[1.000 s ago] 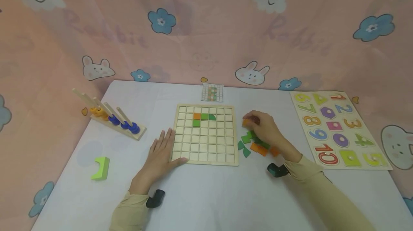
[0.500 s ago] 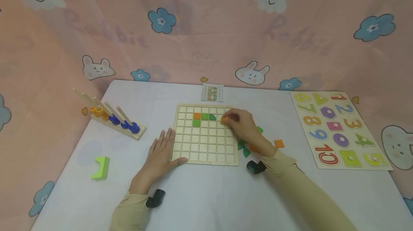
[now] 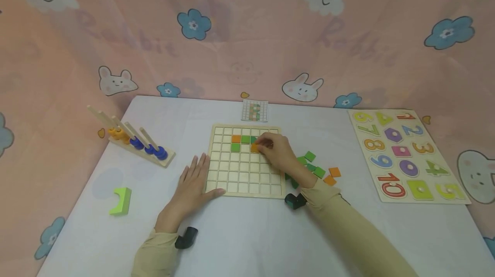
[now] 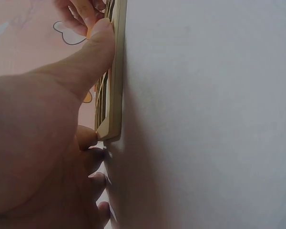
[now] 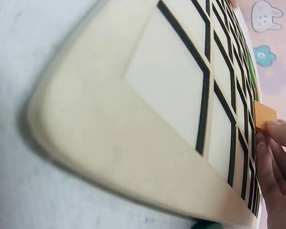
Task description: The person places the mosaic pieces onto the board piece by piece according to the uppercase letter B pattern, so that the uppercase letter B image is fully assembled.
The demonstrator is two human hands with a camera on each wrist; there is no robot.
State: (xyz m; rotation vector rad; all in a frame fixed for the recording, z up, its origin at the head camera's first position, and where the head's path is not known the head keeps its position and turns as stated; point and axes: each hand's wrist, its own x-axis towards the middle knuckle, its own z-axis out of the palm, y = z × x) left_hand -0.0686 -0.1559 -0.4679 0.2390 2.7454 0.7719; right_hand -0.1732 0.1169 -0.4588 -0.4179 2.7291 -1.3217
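A wooden grid board (image 3: 243, 178) lies mid-table. In its upper rows sit an orange square tile (image 3: 236, 138), two green square tiles (image 3: 245, 139) and a dark green rounded tile (image 3: 253, 139), partly hidden by fingers. My right hand (image 3: 280, 152) pinches another orange square tile (image 5: 265, 116) between thumb and fingers, at a cell just below the rounded tile. In the right wrist view this tile is tilted at the board's surface. My left hand (image 3: 191, 191) lies flat with fingers straight at the board's lower left edge, its thumb (image 4: 102, 38) resting on the frame.
Several loose green tiles (image 3: 310, 156) and orange tiles (image 3: 334, 172) lie right of the board. A small pattern card (image 3: 254, 111) is behind it. A number puzzle board (image 3: 410, 156) is at right; a peg counting toy (image 3: 143, 152) and a green arched block (image 3: 123, 202) are at left.
My right hand has moved left from the loose tiles to the board, carrying an orange tile to a cell below the rounded tile. The left hand has stayed still.
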